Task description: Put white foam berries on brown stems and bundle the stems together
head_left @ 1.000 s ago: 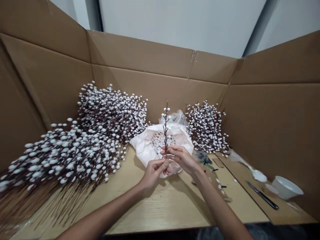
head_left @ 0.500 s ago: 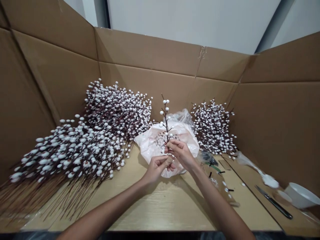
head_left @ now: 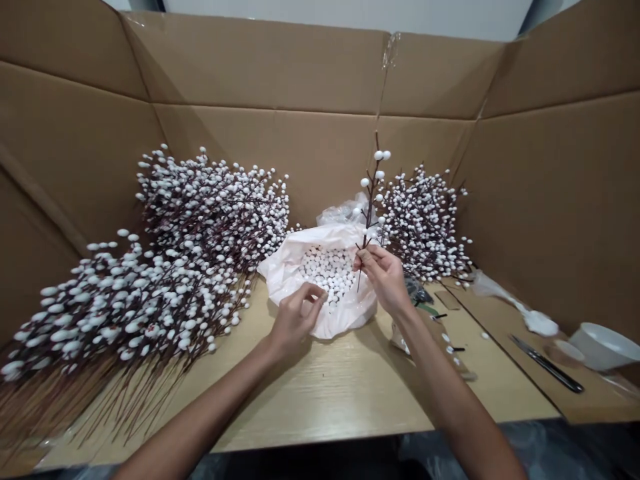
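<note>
My right hand [head_left: 383,273] pinches a thin dark twig [head_left: 371,193] with a few white beads near its top and holds it upright over the right rim of a white plastic bag [head_left: 285,270]. The bag lies open on the table and is filled with small white beads [head_left: 327,270]. My left hand [head_left: 295,317] hovers at the bag's near edge with thumb and forefinger curled toward each other; I cannot make out anything between them.
A large heap of beaded twigs [head_left: 150,267] covers the left of the wooden table [head_left: 320,393]. A smaller bunch [head_left: 425,223] leans at the back right. A white bowl [head_left: 603,347], a dark knife-like tool [head_left: 547,363] and a white spoon [head_left: 537,323] lie at the right. Cardboard walls [head_left: 260,73] surround the table.
My left hand has let go of the twig and dropped toward the bag of beads. My right hand has carried the twig up and to the right. The camera tilted down.
</note>
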`<action>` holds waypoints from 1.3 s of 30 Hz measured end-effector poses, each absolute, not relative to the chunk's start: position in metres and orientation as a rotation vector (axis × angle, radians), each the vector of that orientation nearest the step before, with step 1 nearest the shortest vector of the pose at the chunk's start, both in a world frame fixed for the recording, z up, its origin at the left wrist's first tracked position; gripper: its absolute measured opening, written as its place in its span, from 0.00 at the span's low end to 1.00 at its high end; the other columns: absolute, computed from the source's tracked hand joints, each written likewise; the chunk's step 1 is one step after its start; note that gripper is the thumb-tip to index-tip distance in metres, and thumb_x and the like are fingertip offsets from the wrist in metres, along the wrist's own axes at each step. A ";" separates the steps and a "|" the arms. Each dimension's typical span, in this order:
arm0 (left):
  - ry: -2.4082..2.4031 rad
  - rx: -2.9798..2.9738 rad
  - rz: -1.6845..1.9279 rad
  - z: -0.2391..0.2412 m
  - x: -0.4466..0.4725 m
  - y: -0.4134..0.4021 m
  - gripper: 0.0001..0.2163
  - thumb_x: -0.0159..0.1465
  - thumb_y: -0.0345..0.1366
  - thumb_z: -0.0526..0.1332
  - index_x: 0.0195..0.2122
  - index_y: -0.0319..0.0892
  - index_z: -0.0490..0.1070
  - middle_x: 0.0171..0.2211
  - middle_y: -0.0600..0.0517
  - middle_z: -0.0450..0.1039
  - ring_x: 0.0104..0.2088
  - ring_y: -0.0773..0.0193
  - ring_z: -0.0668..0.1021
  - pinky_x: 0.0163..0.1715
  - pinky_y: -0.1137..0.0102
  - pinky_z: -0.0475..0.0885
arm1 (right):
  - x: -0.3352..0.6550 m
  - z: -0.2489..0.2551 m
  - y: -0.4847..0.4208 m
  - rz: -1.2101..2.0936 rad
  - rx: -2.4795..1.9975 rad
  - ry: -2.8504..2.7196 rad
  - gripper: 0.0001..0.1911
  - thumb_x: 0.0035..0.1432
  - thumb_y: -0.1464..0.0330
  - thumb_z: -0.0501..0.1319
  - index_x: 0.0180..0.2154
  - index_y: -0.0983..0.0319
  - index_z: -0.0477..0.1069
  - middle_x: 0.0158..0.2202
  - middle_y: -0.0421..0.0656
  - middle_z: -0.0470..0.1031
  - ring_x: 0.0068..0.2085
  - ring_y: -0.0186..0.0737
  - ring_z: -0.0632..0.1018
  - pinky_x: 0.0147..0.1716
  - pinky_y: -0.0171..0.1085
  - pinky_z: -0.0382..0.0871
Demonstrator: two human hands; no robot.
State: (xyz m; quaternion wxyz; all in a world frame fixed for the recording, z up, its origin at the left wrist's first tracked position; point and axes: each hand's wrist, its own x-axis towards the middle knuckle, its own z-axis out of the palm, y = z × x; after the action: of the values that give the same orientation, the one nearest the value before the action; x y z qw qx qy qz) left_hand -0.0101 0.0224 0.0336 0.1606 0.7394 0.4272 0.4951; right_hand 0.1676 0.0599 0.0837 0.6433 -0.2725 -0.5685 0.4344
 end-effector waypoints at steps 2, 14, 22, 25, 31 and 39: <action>1.355 2.262 1.291 0.041 -0.016 0.032 0.04 0.62 0.34 0.54 0.33 0.41 0.67 0.32 0.50 0.74 0.33 0.62 0.76 0.33 0.71 0.68 | 0.170 0.083 0.061 0.972 -0.621 -1.282 0.12 0.48 0.61 0.64 0.27 0.62 0.68 0.24 0.38 0.67 0.27 0.32 0.70 0.30 0.34 0.64; 1.533 2.556 0.610 0.058 -0.003 0.111 0.09 0.48 0.20 0.56 0.25 0.39 0.70 0.24 0.48 0.72 0.30 0.59 0.74 0.30 0.71 0.63 | 0.171 0.082 0.066 0.916 -0.668 -1.331 0.16 0.49 0.56 0.62 0.24 0.62 0.66 0.21 0.37 0.65 0.24 0.31 0.67 0.26 0.32 0.62; 1.446 2.478 0.774 0.062 -0.004 0.111 0.05 0.49 0.25 0.58 0.27 0.39 0.70 0.25 0.50 0.73 0.29 0.61 0.73 0.30 0.69 0.65 | 0.170 0.083 0.066 0.936 -0.648 -1.339 0.18 0.47 0.53 0.62 0.24 0.61 0.66 0.21 0.37 0.65 0.24 0.32 0.67 0.26 0.33 0.63; 1.342 2.390 0.873 0.073 -0.007 0.096 0.06 0.53 0.32 0.60 0.32 0.38 0.69 0.31 0.48 0.74 0.31 0.62 0.75 0.32 0.69 0.70 | 0.170 0.085 0.063 0.944 -0.631 -1.339 0.18 0.47 0.53 0.62 0.24 0.61 0.66 0.20 0.37 0.66 0.23 0.32 0.68 0.25 0.33 0.64; 0.956 1.564 1.209 0.086 -0.016 0.055 0.15 0.47 0.36 0.68 0.35 0.38 0.72 0.36 0.48 0.75 0.33 0.63 0.78 0.36 0.69 0.73 | 0.164 0.093 0.044 0.921 -0.620 -1.461 0.15 0.53 0.58 0.59 0.23 0.62 0.65 0.20 0.38 0.66 0.24 0.32 0.68 0.24 0.32 0.63; 0.772 1.129 1.172 0.082 -0.023 0.041 0.14 0.45 0.33 0.69 0.36 0.41 0.78 0.41 0.47 0.77 0.37 0.63 0.78 0.42 0.71 0.71 | 0.154 0.091 0.031 0.883 -0.662 -1.582 0.14 0.57 0.60 0.56 0.23 0.62 0.65 0.21 0.39 0.66 0.26 0.33 0.69 0.25 0.32 0.64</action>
State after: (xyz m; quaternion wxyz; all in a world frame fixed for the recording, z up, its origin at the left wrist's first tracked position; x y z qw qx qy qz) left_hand -0.0225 0.0414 0.0822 0.6211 0.4913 0.3357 0.5100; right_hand 0.1545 0.0311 0.0914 0.5701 -0.2819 -0.6739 0.3761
